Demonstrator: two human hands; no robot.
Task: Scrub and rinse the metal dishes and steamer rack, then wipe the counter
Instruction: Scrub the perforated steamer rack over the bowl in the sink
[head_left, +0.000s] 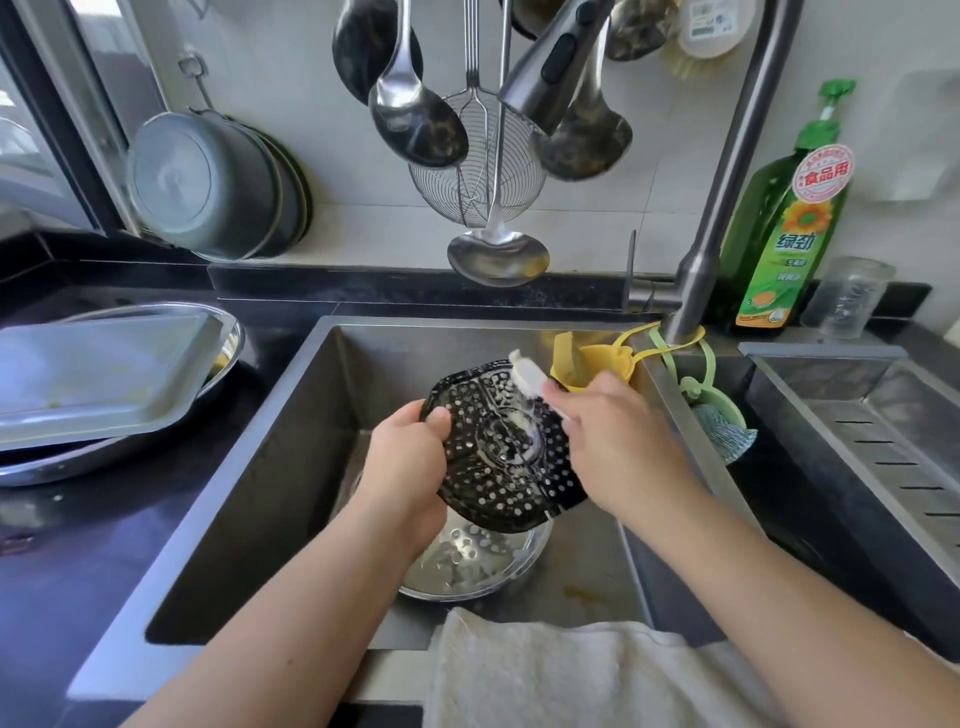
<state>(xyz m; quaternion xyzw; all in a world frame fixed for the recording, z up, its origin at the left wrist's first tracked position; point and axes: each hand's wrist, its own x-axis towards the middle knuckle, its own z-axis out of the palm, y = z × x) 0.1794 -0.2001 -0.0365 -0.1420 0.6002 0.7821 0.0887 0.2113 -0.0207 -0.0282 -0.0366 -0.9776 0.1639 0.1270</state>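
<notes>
Head view: over the sink (291, 415), the left hand (410, 457) pinches the perforated steamer rack (498, 457) by its rim, hiding part of the metal bowl (467, 566) below. The right hand (618, 441) has its grip curled round a white brush (527, 376), whose handle is mostly hidden.

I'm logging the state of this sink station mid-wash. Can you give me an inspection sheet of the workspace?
Surface: dark counter around a steel sink; white towel draped over the front edge.
Job's things: perforated steamer rack held tilted over a metal bowl in the sink; metal tray stacked on dishes on the left counter.
Clutter: green dish soap bottle, glass jar.
Hands: left hand grips the rack's edge; right hand holds a white brush against it.
Cables: nothing seen.
Surroundings: faucet, hanging ladles, pot lids.
</notes>
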